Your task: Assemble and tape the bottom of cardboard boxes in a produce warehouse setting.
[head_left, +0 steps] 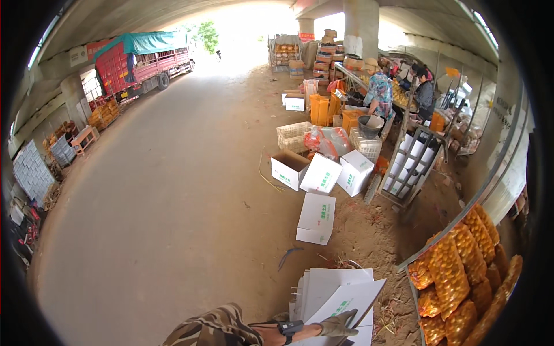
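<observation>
My left hand [337, 325], in a grey-green work glove, reaches in from the lower edge to a flattened white cardboard box [351, 297] with green print. The fingers lie across the box and appear to grip it near its right-hand edge; the fingertips are partly hard to make out. A camouflage sleeve [210, 328] and a black device [289, 328] strapped at the wrist show on this arm. The box is tilted on top of a stack of flat white boxes [316, 284] on the ground. My right hand is out of sight.
Ahead, a white box [316, 218] stands near open cartons [290, 168] and a cream crate [293, 136]. Net sacks of round yellow produce [449, 268] are piled at right beside a metal rail. People [380, 95] work at a sorting table. A red truck [141, 66] stands far left.
</observation>
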A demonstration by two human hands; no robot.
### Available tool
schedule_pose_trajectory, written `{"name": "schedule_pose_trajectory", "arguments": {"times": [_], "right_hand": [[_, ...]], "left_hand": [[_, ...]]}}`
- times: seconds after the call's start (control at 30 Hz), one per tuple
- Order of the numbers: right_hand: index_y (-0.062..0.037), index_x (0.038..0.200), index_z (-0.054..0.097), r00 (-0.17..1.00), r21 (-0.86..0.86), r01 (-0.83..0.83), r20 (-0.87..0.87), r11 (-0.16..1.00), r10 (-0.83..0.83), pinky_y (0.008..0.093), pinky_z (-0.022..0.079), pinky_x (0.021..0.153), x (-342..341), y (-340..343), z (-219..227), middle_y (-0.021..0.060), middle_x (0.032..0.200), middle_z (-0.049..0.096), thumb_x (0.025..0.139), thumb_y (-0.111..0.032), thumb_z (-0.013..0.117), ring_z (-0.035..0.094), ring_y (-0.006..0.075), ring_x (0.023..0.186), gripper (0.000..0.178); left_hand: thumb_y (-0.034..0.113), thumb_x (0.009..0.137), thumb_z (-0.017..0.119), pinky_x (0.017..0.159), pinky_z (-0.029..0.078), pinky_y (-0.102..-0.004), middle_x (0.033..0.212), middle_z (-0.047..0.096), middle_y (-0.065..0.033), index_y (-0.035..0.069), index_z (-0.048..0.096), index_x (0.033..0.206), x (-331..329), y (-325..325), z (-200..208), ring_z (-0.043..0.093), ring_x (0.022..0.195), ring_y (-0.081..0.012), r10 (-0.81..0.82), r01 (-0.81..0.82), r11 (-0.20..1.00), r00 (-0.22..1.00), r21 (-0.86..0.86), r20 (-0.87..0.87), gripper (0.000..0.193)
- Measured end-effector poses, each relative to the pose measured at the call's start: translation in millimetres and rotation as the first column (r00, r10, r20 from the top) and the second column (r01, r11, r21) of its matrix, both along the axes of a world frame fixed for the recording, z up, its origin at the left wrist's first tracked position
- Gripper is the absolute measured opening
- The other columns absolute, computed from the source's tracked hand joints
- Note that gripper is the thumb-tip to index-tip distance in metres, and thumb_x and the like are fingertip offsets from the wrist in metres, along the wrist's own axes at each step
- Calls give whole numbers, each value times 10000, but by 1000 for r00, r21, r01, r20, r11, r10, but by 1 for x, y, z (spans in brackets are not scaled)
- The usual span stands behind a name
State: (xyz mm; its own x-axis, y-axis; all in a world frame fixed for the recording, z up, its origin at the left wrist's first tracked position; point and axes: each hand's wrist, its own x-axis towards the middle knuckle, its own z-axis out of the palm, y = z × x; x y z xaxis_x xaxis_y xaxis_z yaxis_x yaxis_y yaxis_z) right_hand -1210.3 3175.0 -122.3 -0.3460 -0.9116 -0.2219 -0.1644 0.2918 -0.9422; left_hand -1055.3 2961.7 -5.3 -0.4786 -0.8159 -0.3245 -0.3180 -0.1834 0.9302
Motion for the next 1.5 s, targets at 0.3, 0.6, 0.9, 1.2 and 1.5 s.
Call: {"name": "schedule_pose_trajectory", "arguments": {"times": [0.3,0.6,0.9,1.2,1.5], "right_hand": [[59,1346,689,985,-101,4,174,995,14,473,556,1001,-43,15,-59,225,1367,688,1069,-290,675,660,381,1193,446],[18,1101,766,892,-247,-128,-452,961,3,446,607,782,-25,-15,110,160,895,758,970,-233,730,721,348,814,286],[-115,1195,800,721,-354,5,-647,935,-249,432,620,747,-107,-105,136,155,1041,815,1036,-384,674,776,337,880,337],[-171,1542,616,359,-211,-93,-919,973,-165,475,575,949,-200,-117,-64,192,1399,723,1112,-443,588,718,392,1098,509],[-109,971,832,714,-407,207,-559,890,-422,513,587,810,-71,-156,110,190,858,766,906,-419,766,724,444,890,324]], "left_hand": [[419,911,781,1181,454,-445,1560,556,-311,128,211,1762,0,-1,42,534,1479,-401,-95,94,995,995,29,41,1065],[137,886,612,1160,455,-473,1538,542,-336,-5,216,1727,7,-15,29,564,1427,-443,-98,87,995,929,46,356,940],[142,928,613,1038,512,-470,1422,594,-335,50,318,1700,73,-12,110,633,1319,-361,-288,270,957,828,108,481,832],[205,932,648,1187,429,-542,1551,535,-307,21,334,1679,88,45,19,538,1438,-464,109,235,864,777,-446,620,831],[469,980,705,1059,531,-522,1368,690,-284,52,525,1575,53,92,97,672,1237,-473,-561,761,629,587,-160,585,748]]}}
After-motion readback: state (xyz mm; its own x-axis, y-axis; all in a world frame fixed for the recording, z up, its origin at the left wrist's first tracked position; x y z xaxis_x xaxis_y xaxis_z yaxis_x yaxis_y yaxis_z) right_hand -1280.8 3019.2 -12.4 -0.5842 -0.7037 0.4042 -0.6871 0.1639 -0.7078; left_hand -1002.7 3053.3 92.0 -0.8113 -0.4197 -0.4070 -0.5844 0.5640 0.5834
